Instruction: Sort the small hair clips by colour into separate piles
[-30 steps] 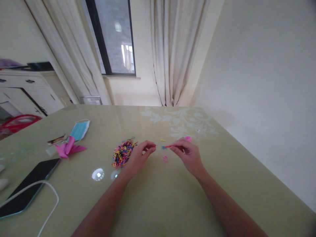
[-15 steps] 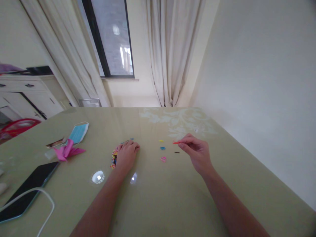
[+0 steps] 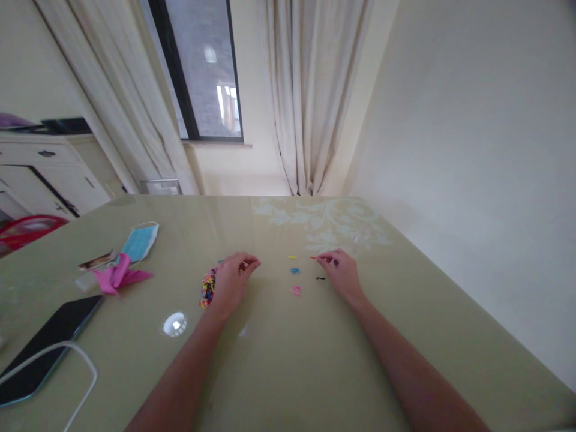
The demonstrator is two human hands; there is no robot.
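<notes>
My right hand [image 3: 341,273] pinches a small red rubber band [image 3: 314,258] between thumb and fingertips, low over the table. Close by lie a black band [image 3: 320,278], a yellow band [image 3: 292,257], a few blue bands [image 3: 294,270] and pink bands [image 3: 296,291], set out in small groups. My left hand [image 3: 234,279] is beside a pile of many-coloured rubber bands [image 3: 207,288] and covers part of it. Its thumb and fingertips are drawn together; whatever lies between them is too small to make out.
On the left of the glossy table [image 3: 279,366] lie a pink folded paper bird [image 3: 119,276], a blue face mask [image 3: 140,241] and a dark tablet [image 3: 49,345] with a white cable [image 3: 90,366] across it. A wall [image 3: 472,180] runs along the right.
My right hand has moved slightly left with the red band, lowering its wrist. My left hand has lifted from the pile's edge, and its fingers have come together in a pinch.
</notes>
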